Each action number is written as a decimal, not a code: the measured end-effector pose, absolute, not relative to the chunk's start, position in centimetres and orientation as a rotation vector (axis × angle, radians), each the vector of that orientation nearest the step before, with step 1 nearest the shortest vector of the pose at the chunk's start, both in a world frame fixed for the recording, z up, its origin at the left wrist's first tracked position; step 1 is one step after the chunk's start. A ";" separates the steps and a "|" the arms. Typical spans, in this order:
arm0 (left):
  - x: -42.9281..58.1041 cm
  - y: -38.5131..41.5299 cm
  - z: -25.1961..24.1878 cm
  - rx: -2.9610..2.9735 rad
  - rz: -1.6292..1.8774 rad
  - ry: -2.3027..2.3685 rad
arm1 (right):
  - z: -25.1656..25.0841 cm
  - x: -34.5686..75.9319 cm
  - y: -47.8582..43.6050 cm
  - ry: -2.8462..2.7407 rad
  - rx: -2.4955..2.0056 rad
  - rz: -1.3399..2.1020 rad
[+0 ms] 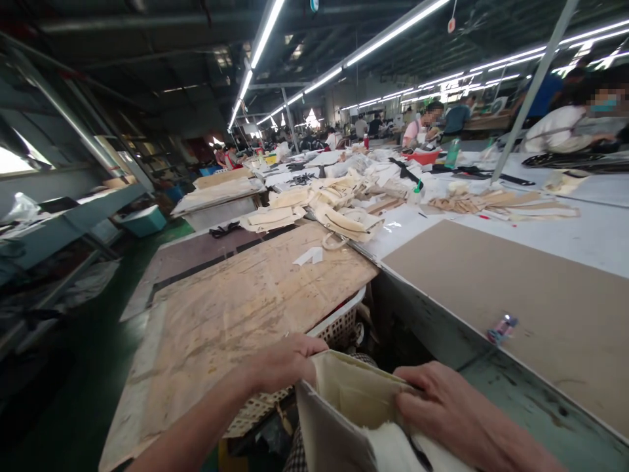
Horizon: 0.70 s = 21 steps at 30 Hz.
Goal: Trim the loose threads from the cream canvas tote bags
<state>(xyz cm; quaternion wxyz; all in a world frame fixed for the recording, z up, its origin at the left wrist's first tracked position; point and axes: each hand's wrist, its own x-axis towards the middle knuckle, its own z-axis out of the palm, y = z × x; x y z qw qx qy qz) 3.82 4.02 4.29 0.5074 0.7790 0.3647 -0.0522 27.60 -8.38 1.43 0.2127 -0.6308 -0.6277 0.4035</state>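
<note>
A cream and grey fabric bag piece is held up close in front of me, its top edge spread between both hands. My left hand grips the left corner of that edge with closed fingers. My right hand pinches the right side, fingers curled over the fabric. Both sit above a white plastic basket wedged between the tables.
A stained brown worktable lies to the left and a grey board with a small pink object to the right. Piles of cream bag parts fill the middle distance. Other people work at far tables.
</note>
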 end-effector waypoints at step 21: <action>4.1 1.9 2.3 2.392 0.077 0.840 | -2.8 25.4 -8.8 -1.747 -1.752 1.231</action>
